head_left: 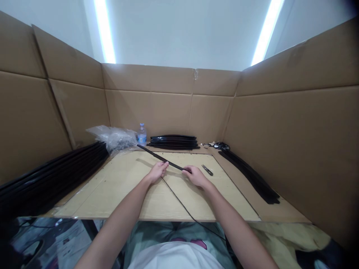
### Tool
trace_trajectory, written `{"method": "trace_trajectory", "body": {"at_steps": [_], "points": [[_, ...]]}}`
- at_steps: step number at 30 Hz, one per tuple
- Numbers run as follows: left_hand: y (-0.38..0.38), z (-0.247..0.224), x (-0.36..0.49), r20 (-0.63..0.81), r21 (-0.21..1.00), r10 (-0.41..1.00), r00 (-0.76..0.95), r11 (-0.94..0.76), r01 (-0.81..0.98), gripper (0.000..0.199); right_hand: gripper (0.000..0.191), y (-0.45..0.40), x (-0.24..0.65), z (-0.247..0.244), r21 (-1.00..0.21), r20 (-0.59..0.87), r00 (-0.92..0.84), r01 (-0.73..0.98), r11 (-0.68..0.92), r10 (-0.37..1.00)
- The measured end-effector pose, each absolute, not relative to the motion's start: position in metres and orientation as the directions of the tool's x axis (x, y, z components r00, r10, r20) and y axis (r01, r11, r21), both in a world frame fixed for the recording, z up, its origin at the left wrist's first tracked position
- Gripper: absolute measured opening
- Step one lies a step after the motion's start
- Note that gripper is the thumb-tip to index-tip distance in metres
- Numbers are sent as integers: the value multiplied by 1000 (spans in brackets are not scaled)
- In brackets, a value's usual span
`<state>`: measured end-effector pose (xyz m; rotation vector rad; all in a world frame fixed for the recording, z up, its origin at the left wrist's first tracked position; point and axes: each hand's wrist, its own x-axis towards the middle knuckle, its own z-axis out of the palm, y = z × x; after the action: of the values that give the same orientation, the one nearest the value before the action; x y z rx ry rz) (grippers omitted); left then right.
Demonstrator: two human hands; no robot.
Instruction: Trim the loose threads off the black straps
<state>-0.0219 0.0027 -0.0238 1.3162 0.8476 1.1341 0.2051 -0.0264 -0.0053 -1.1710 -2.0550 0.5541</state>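
Note:
Both hands hold a long, narrow black strip (153,153) slanting above the pale board. My left hand (157,172) pinches it near its middle, and my right hand (195,175) grips its near right end. A thin black cord (179,200) runs from beneath my left hand down across the board and over its front edge toward my lap. Whether the cord joins the strip is hidden by my fingers. To the right of my right hand lies a pair of small dark thread snips (207,170), touched by neither hand.
Black strips are stacked at the left (56,173), in a pile at the back (172,142) and in a smaller bundle at the right (249,175). Clear plastic bags (114,137) and a water bottle (142,134) stand back left. Cardboard walls (168,80) enclose three sides.

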Motion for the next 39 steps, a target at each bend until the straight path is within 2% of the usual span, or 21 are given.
{"method": "trace_trajectory", "body": {"at_steps": [17,26,28,31,33,35,37,39], "points": [[-1,-22,-16,105,982,953,285,-55,-179,40,17,-24,210,-6,-520,473,-254,693,500,844],[-4,-18,-9,127,967,971,203,-77,-241,37,20,-25,208,-9,-531,458,-217,711,461,862],[-4,-17,-7,130,960,976,173,-81,-269,37,28,-28,205,-6,-521,469,-186,731,440,863],[-4,-14,-3,137,941,983,119,-92,-326,36,44,-42,201,4,-474,604,-83,762,441,792],[-5,-11,-1,143,923,986,90,-100,-373,35,36,-59,198,11,-439,730,-21,750,494,683],[-6,-8,0,149,900,987,66,-108,-422,34,20,-82,195,14,-437,771,-34,698,567,636],[-7,-5,1,151,877,987,51,-110,-467,33,11,-108,192,9,-463,689,-197,621,632,698],[-8,-2,1,152,856,987,45,-109,-505,33,16,-133,189,0,-535,544,-299,597,598,784]]}}
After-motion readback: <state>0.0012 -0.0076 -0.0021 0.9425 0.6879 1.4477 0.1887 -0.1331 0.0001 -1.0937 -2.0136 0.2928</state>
